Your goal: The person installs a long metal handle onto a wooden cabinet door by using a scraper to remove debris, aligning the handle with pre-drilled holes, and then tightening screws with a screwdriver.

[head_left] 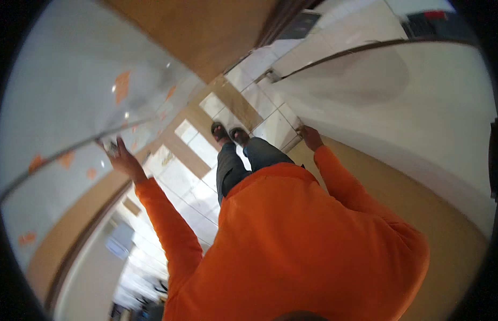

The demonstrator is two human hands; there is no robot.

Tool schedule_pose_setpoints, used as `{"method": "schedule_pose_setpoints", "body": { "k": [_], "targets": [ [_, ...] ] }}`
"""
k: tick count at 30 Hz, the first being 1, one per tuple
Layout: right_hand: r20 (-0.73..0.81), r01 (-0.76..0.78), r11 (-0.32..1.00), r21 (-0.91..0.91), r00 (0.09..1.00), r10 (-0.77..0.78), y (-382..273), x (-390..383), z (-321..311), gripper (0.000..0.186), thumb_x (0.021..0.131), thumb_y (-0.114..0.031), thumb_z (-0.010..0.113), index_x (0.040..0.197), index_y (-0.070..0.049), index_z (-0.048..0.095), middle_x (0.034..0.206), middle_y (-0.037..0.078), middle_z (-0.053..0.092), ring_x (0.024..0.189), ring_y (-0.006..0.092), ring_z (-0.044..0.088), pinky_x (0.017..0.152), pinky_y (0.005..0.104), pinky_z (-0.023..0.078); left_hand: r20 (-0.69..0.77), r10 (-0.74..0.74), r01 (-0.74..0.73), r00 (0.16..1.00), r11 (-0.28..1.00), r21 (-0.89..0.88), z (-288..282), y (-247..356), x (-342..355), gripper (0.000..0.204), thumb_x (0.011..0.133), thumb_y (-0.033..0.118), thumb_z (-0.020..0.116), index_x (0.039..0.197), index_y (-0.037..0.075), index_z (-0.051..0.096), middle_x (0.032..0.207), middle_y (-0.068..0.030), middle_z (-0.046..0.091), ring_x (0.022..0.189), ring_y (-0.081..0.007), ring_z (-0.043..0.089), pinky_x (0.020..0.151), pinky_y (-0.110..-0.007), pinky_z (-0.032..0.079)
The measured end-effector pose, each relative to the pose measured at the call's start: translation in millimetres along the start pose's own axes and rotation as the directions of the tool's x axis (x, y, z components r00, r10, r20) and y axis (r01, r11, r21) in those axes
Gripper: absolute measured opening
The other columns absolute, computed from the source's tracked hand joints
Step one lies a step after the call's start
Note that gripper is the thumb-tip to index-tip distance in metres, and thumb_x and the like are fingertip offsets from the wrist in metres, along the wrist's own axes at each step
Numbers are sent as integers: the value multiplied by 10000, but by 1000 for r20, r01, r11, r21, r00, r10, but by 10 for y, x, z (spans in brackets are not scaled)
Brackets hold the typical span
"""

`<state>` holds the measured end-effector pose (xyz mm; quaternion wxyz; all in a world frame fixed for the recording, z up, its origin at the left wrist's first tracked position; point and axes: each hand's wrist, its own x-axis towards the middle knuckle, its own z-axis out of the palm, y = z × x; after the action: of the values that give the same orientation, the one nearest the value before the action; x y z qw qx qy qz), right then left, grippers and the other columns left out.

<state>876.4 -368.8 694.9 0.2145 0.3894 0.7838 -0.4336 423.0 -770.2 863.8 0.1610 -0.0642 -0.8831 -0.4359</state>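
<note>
My left hand (127, 161) reaches out to the left against a pale grey, glossy panel (72, 91) with orange patches. Its fingers lie close to a dark seam (51, 166) running across that panel. Between thumb and fingers sits a small pale-and-dark thing (112, 147), too small to make out. On the other side, my right hand (311, 138) hangs low, fingers curled together near the lower corner of a large white panel (388, 96). Whatever may be in those fingers is hidden. Both arms are in orange sleeves, held away from my body.
Below me, white floor tiles (273, 131) alternate with brown strips (185, 152). My sandalled feet (227, 132) stand on them. Ahead is a brown wooden surface (201, 32). At the lower left, a doorway shows a blue-white object (119, 241) and dark clutter (144, 307).
</note>
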Motion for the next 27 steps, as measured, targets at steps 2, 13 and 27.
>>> {"method": "schedule_pose_setpoints", "body": {
  "k": [2, 13, 27],
  "targets": [
    [-169, -50, 992, -116, 985, 30, -104, 119, -237, 265, 997, -204, 462, 1121, -51, 639, 1089, 155, 655, 983, 299, 629, 856, 391, 513, 4, -140, 139, 990, 988, 71, 378, 105, -137, 725, 909, 174, 673, 1524, 97, 297, 1377, -215, 541, 1227, -250, 564, 1009, -351, 429],
    [-229, 162, 978, 134, 965, -129, -459, 2083, -689, 333, 909, -390, 595, 909, -87, 734, 942, 173, 658, 954, 326, 621, 868, 445, 480, 48, -259, 253, 965, 962, 105, 879, -155, -308, 768, 944, 243, 654, 1539, 68, 202, 1288, -210, 591, 995, -254, 618, 865, -394, 567],
    [-482, 307, 951, 39, 839, -251, 1029, 5157, 245, 181, 904, -169, 629, 1024, -73, 726, 906, 146, 709, 798, 305, 674, 738, 431, 528, -491, 100, 15, 865, 974, 225, 2266, -989, -705, 710, 913, 324, 701, 1471, 27, 378, 1229, -171, 636, 997, -201, 648, 763, -302, 540]
  ]
}}
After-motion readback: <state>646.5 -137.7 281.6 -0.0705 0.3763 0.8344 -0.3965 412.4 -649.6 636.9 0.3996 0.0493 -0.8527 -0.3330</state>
